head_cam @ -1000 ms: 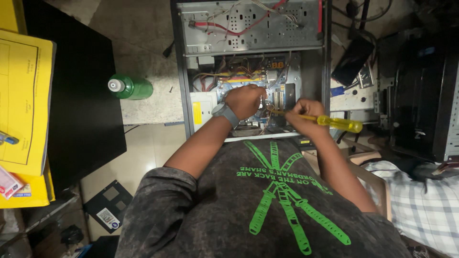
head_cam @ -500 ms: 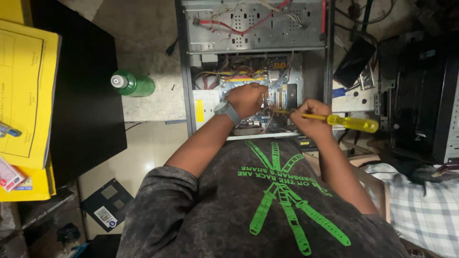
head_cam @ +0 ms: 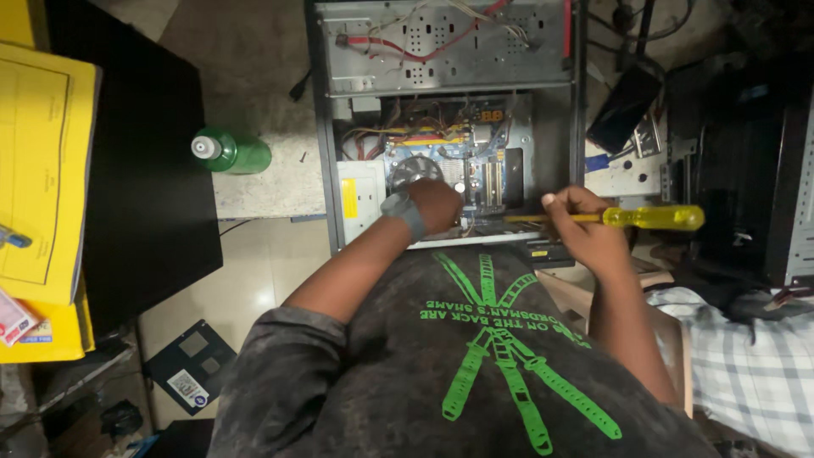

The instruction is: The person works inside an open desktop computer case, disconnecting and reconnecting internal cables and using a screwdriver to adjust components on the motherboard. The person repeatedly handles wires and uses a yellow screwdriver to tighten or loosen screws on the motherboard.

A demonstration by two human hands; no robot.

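In the head view, both forearms are stretched forward into an open computer case [head_cam: 315,127] lying on the floor. The left hand [head_cam: 437,206] is curled inside its near edge, over the circuit board [head_cam: 475,174]; whether anything is gripped cannot be told. The right hand [head_cam: 585,225] is wrapped around a screwdriver [head_cam: 653,218], translucent yellow handle outward, thin shaft pointing into the case. A green bottle [head_cam: 233,153] stands left.

Screwdriver [head_cam: 627,218] tip hidden inside case [head_cam: 322,170]; left hand [head_cam: 437,205] fingertips unseen
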